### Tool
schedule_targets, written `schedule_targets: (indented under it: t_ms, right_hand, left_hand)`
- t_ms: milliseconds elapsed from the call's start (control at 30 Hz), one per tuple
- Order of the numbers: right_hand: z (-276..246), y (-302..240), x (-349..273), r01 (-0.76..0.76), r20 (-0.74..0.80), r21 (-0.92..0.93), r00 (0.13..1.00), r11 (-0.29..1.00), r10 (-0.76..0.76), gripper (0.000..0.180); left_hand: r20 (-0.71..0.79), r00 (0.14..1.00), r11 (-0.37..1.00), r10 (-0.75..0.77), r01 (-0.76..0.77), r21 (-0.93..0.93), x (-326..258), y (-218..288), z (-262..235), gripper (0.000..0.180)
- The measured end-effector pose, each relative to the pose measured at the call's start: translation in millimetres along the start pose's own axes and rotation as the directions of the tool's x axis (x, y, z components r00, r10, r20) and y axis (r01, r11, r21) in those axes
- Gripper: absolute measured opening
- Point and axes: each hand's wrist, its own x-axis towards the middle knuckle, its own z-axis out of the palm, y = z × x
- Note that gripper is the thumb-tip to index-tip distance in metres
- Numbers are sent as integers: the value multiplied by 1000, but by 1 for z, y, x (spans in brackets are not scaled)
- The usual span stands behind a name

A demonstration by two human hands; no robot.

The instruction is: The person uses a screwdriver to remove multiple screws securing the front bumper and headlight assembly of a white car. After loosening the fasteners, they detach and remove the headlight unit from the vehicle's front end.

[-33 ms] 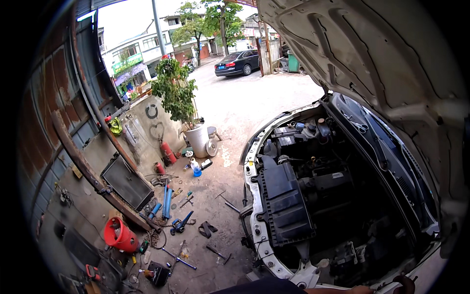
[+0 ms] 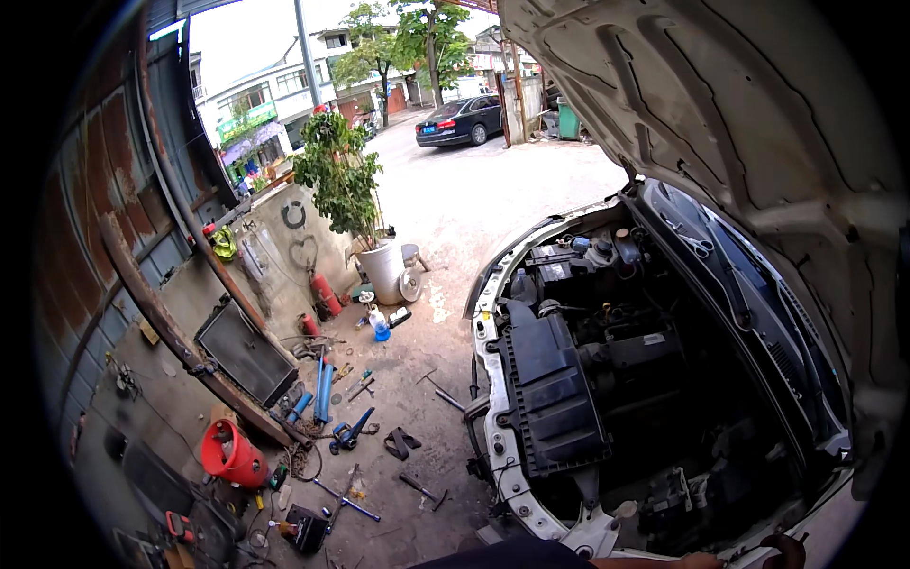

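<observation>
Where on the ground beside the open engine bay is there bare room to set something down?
Bare concrete lies between the white planter pot and the car's front edge. Crowded: scattered tools by the red funnel and radiator along the wall.

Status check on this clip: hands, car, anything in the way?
Right hand at engine bay's front edge, grip unclear. Left hand out of view. Hood raised. Tools scattered on the ground.

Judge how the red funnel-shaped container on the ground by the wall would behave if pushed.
The red container lies tilted on its side, so it would probably roll in a curve. It looks like thin plastic, likely light. Tools scattered nearby would soon stop it.
</observation>
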Motion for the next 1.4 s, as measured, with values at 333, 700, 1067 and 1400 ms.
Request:
schedule_targets:
  t_ms: [333,700,1067,1400]
  right_hand:
    - [-31,-5,-12,148,-206,-208,960,967,-191,23]
    - [-8,-8,-19,313,299,-949,842,-45,-448,14]
    - [-7,24,-89,80,-113,-978,569,192,-815,9]
    - [-37,72,-130,157,-355,-924,-14,348,-935,19]
  left_hand:
    - [274,942,980,-195,201,9,27,5,11,18]
    - [130,981,958,-147,109,266,12,-11,8,39]
    - [187,982,936,7,-73,345,-14,52,-38,20]
    - [49,996,990,-69,63,128,76,-7,-133,28]
